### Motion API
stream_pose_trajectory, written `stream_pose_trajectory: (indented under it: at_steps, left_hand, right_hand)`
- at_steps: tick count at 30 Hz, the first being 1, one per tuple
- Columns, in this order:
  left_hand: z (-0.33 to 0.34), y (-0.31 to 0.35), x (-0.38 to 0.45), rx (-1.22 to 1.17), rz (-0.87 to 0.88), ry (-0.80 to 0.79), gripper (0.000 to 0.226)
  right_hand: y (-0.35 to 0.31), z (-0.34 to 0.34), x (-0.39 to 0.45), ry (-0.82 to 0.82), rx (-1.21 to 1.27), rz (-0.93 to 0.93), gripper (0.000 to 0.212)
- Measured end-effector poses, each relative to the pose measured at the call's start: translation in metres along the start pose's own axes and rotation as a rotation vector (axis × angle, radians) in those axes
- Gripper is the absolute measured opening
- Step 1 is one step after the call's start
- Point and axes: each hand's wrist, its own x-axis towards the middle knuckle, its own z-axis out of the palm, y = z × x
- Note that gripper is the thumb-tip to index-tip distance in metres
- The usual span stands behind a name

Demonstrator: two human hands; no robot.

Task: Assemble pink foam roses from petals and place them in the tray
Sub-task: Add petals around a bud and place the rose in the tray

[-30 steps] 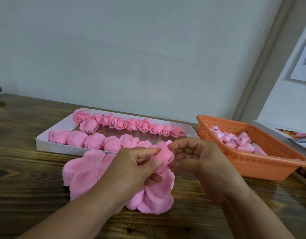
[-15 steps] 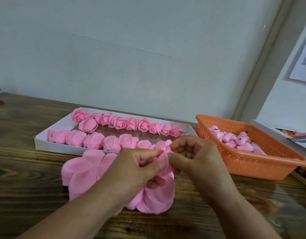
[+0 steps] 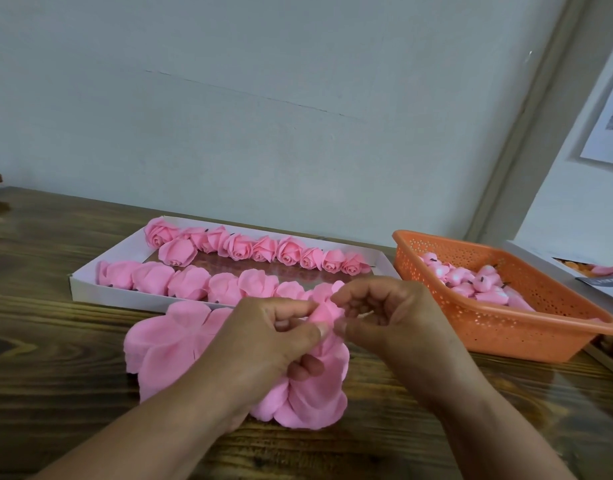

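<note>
A dark wooden bench fills the lower view and runs back to a pale wall; bare wood lies open at the far left and along the near edge under both forearms. A shallow white tray sits toward the back of the bench, its near wall just behind the hands, holding a back row of finished roses and a front row of roses that runs to the tray's right end; a strip of tray floor shows between the two rows. To the right, apart from the tray by a narrow gap, stands an orange perforated basket with small pink buds inside, its right corner near the bench edge. Flat pink petal sheets lie on the bench in front of the tray, partly beneath the hands. The left hand and the right hand meet above the sheets, each with thumb and forefinger pinching a half-formed rose between them, the remaining fingers loosely curled.
</note>
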Motion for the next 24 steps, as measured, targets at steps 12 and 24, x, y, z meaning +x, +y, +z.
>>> stream_pose_trajectory:
  at_steps: [12,24]
  left_hand:
    - [-0.0025,0.0069,-0.0012,-0.008,-0.068,-0.11,0.018]
    - [-0.0046,0.0062,-0.003,0.108,-0.038,-0.121,0.016]
  right_hand:
    - [0.0047,-0.0023,0.0007,-0.105,0.104,0.096,0.027]
    - [0.0051,0.0009,0.0009,-0.037,0.226,0.115,0.018]
